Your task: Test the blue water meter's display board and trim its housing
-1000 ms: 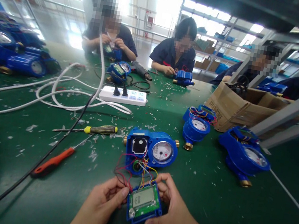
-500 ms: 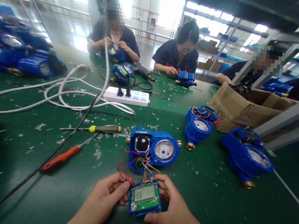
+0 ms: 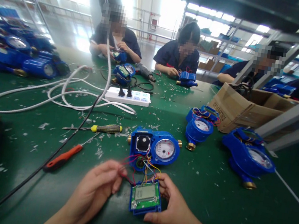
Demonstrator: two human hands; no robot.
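Observation:
A blue display module with a green circuit board and a small LCD lies on the green table near me. My right hand grips its right side between thumb and fingers. My left hand sits just left of it, fingers curled and pinching the red wires. Coloured wires run from the module up to an open blue water meter with a round dial, standing right behind it.
An orange-handled screwdriver and a yellow-black one lie to the left, crossed by a black cable. A white power strip, two more blue meters and a cardboard box stand farther back. Several people work across the table.
My left hand has come off the module's left edge and moved up to the red wires. The right hand keeps its hold; the view has shifted slightly.

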